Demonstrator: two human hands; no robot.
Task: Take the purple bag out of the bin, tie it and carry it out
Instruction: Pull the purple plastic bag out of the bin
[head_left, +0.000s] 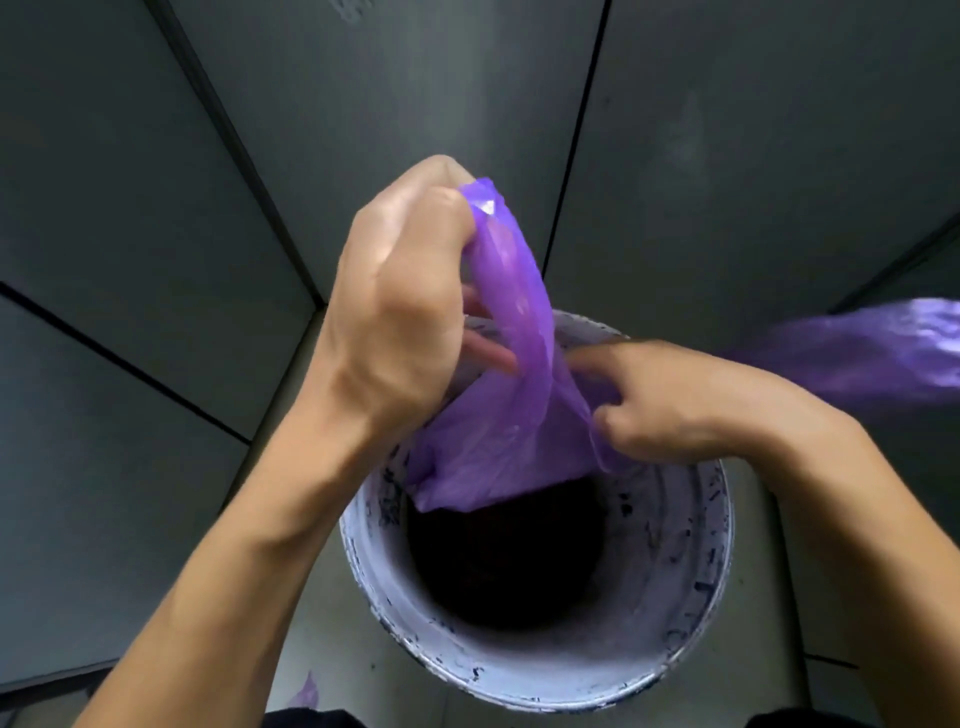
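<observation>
A thin purple bag (511, 415) hangs over the mouth of a round white bin (519, 660) whose inside is scuffed and dark at the bottom. My left hand (400, 306) is raised above the bin's far rim, fist closed on one gathered strip of the bag's top. My right hand (670, 400) is lower, at the bin's right rim, pinching the bag's other edge with fingers curled. A blurred purple stretch of plastic (872, 353) reaches off to the right edge of the view. The bag's bottom sits just inside the bin.
The bin stands in a corner of dark grey tiled walls (156, 260) with black seams. A narrow pale floor strip (291, 649) runs beside the bin. A small purple scrap (306, 693) lies on the floor at the lower left.
</observation>
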